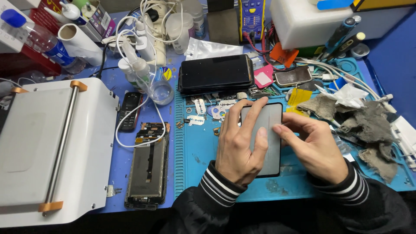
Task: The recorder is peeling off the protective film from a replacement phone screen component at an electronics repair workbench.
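Note:
A grey phone screen panel with a black border lies flat on the blue work mat. My left hand rests on the panel's left half, fingers spread along its top and left edge. My right hand presses its fingers and thumb against the panel's right edge. Both sleeves are black with striped cuffs. The lower part of the panel is partly hidden under my hands.
A white machine with a metal bar fills the left. An opened phone body lies beside the mat. A stack of black phones, razor blades, a clear bottle, grey rags, cables and tools crowd the back and right.

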